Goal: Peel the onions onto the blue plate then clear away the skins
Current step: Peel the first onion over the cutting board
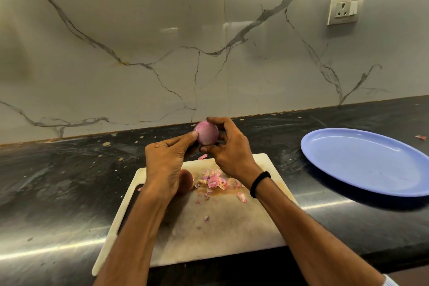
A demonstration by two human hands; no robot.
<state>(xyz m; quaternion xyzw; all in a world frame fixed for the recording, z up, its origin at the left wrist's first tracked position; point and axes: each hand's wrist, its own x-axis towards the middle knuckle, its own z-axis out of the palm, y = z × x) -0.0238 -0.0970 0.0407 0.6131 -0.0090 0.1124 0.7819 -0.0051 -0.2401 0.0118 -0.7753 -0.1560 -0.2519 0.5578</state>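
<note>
**Onion held above board, black counter**

Head view: a purple onion (207, 133) is gripped by curled fingers of the left hand (166, 162) and right hand (228, 148). Skins (214, 181) are scattered on the white cutting board (227, 227) beneath the fingers. The blue plate (362, 160) is set well right of them on the black counter (58, 181). A veined marble wall (139, 30) with a socket (345, 9) is seen behind.

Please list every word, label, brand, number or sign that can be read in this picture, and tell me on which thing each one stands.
None can be read.
The socket on the wall shows no legible marking; any print on it is too small to tell.
The plate, the board, the wristband and the raised onion bear no text.
</note>
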